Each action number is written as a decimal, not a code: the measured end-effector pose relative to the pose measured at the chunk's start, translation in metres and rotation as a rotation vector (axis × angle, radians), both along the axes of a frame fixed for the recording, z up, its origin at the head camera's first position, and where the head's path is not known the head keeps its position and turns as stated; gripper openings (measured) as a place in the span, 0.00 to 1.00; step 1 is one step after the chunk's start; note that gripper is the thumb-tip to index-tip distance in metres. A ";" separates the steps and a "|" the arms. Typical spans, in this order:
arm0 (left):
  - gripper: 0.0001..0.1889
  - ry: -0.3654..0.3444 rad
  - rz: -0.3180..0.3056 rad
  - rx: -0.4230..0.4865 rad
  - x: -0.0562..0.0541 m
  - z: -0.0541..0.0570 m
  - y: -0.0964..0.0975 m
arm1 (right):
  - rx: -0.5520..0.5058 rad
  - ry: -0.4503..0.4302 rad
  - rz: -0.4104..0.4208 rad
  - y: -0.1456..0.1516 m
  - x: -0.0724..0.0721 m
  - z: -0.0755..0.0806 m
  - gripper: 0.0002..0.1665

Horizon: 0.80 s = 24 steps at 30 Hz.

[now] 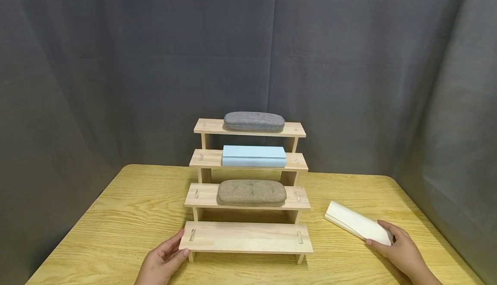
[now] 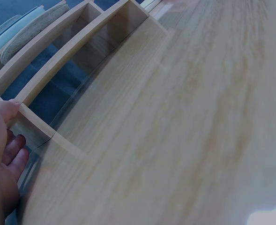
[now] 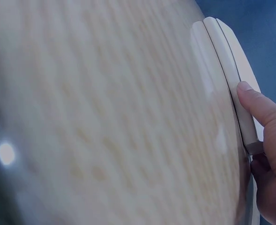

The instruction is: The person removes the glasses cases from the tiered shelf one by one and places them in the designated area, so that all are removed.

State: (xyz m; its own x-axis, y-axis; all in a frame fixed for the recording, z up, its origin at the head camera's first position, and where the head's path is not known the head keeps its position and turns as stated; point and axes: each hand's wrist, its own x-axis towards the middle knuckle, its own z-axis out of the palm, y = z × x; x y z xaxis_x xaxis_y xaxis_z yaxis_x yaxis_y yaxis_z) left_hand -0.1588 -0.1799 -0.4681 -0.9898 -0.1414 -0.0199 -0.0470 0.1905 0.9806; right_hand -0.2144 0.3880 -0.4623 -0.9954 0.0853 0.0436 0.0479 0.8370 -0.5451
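Over right of the rack (image 1: 246, 237), my right grip (image 1: 404, 249) has the cream case (image 1: 356, 222) pinched by its near end on the table (image 1: 132, 209), long axis slanting away leftward; left grip (image 1: 160, 261) pinches the rack's bottom step.

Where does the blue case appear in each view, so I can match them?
Head: the blue case is just below centre, on the second shelf from the top.
Left wrist: upper left corner, beside the brown case.
Right wrist: not in it.
Shared landmark: the wood-grain table.
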 end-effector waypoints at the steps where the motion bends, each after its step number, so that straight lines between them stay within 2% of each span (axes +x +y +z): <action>1: 0.29 -0.001 -0.002 0.003 0.000 0.000 0.000 | 0.002 0.003 0.000 0.000 0.000 0.000 0.58; 10: 0.29 0.006 -0.007 0.007 0.000 0.000 -0.001 | 0.018 0.028 0.000 0.001 -0.008 -0.001 0.59; 24: 0.29 0.001 -0.001 -0.001 0.000 0.000 0.000 | 0.032 0.040 0.020 0.002 -0.033 0.000 0.59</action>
State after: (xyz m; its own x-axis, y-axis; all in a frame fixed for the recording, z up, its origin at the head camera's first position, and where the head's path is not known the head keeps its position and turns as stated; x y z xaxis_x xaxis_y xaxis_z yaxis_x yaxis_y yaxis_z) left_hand -0.1588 -0.1800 -0.4678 -0.9900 -0.1400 -0.0188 -0.0457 0.1913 0.9805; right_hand -0.2476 0.3902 -0.4627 -0.9943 0.0637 0.0853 0.0102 0.8547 -0.5190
